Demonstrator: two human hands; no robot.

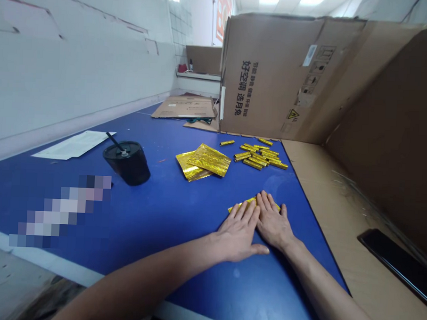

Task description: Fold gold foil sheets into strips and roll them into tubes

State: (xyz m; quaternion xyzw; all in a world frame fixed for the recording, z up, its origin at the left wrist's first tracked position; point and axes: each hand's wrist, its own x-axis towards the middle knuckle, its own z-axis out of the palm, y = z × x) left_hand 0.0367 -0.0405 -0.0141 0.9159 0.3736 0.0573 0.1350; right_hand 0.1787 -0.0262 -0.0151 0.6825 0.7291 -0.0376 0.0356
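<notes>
Pressing or rolling looks like the step in hand, though one picture cannot settle which: a gold strip (249, 199) lies on the blue desk (183, 210) under the fingers, at the 12 o'clock end of both hands. The left grip (239, 233) is spread and unclenched, its fingers laid over the strip, its thumb stretched out toward 3 o'clock. The right grip (272, 224) is likewise flat and grasping nothing, its fingers beside the left's and pointing toward 11 o'clock. Most of the strip is covered, so I cannot tell how tightly it is folded or rolled. From the hands, loose gold sheets (209, 160) overlap near 11 o'clock, and a scatter of narrow gold rolls (258, 160) lies near 12 o'clock. Farther out, a dark cup (133, 165) stands toward 10 o'clock and a phone (400, 267) lies near 4 o'clock. In my judgement, the next move calls for even pressure from both sets of fingers and a straight edge, since the foil looks thin and could skew or crease if one side ran ahead.
</notes>
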